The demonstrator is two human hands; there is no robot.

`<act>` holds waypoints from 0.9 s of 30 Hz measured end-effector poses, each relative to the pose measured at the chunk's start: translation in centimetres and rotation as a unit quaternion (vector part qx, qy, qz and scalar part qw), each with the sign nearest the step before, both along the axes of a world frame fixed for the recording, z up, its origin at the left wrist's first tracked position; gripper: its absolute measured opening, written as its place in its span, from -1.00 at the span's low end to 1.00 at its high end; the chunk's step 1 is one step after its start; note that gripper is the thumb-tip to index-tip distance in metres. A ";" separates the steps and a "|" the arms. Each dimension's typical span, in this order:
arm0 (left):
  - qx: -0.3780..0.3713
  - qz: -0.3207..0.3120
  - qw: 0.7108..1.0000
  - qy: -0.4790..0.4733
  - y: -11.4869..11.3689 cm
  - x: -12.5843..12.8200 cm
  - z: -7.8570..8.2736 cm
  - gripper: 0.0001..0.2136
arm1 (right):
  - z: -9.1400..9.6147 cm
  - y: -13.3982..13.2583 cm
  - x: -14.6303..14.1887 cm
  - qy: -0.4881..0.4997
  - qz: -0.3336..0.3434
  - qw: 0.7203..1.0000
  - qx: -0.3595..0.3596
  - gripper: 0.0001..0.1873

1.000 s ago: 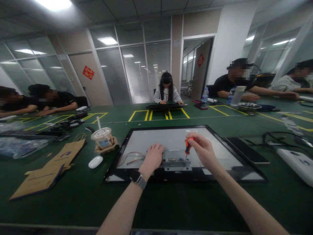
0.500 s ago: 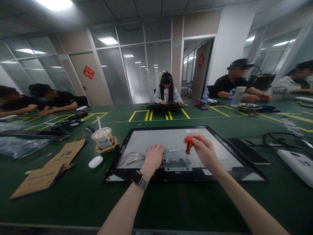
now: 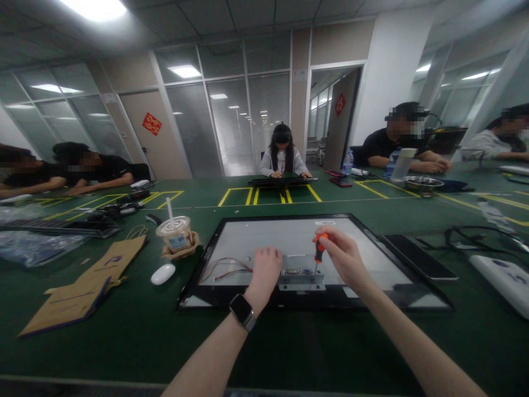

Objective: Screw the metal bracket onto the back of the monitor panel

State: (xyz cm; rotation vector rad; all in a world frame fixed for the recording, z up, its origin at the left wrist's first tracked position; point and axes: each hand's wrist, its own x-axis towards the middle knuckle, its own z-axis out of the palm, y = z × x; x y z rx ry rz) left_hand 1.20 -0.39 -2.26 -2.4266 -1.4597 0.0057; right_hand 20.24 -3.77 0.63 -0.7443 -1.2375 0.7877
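A monitor panel lies face down in front of me, grey metal back up, in a black frame. My right hand is closed on an orange-handled screwdriver, held upright with its tip on a small metal connector bracket near the panel's front edge. My left hand, with a watch on the wrist, rests fingers down on the panel just left of the bracket. Thin coloured wires run across the panel to the left of that hand.
On the green table sit a lidded drink cup with a straw, a white mouse, brown paper bags, a black phone and a white device. Several other people sit around the table.
My left hand has shifted slightly right toward the bracket and the wrist has turned, showing the watch face. The right hand keeps the screwdriver on the bracket.
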 end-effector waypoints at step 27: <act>-0.075 -0.062 0.984 -0.151 1.9 -1.9 -1.0 -0.73 | 0.3 0.0 0.0 0.037 0.054 0.997 -0.027 -0.73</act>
